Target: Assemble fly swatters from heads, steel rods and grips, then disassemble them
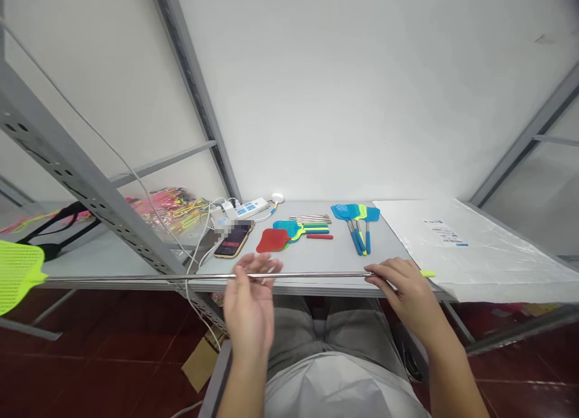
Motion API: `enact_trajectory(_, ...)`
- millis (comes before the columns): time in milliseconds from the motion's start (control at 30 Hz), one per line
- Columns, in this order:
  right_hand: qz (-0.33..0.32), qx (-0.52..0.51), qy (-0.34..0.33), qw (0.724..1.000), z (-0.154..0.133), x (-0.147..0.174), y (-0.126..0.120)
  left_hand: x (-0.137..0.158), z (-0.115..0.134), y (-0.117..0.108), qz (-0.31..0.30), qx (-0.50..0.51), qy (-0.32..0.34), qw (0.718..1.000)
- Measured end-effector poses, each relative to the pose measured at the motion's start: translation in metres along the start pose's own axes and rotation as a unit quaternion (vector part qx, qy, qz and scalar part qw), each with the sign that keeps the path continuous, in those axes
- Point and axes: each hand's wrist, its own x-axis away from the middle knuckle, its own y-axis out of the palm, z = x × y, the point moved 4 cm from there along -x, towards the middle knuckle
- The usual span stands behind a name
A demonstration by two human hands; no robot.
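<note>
A yellow-green fly swatter with its telescopic metal rod pulled out long lies level across the front of me, its mesh head (18,276) at the far left. My right hand (407,288) grips it where the rod meets the yellow-green handle (427,274), whose end sticks out to the right. Around the middle of the rod, my left hand (251,303) holds it loosely, thumb against the metal and fingers partly spread. Beyond the hands lie loose swatter heads, a red one (272,240) and a blue one (284,226), coloured handles (316,228) and metal rods (310,218).
Several assembled swatters (357,225) lie right of centre. White plastic sheeting (470,249) covers the table's right side. A phone (234,240), a power strip (252,208) and cables lie to the left, beside a grey shelf post (90,183). Bagged colourful parts (169,210) sit behind the post.
</note>
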Motion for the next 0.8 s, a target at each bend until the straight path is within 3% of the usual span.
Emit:
enact_trajectory(100, -0.002, -0.001, -0.005, 1.0, -0.008, -0.002, 0.006, 0.022, -0.026, 0.015, -0.025, -0.005, -0.055, 0.998)
enact_trajectory(200, 0.001, 0.0, -0.009, 1.0, -0.011, -0.002, 0.009, 0.031, -0.038, 0.019, -0.025, -0.003, -0.064, 0.998)
enact_trajectory(567, -0.032, -0.008, 0.039, 0.999, 0.018, 0.005, 0.001, 0.002, -0.012, -0.005, 0.028, -0.01, 0.029, 0.999)
enact_trajectory(800, -0.026, -0.038, 0.055, 0.997, 0.015, 0.008, -0.004, -0.003, -0.018, -0.005, 0.027, -0.014, 0.005, 1.0)
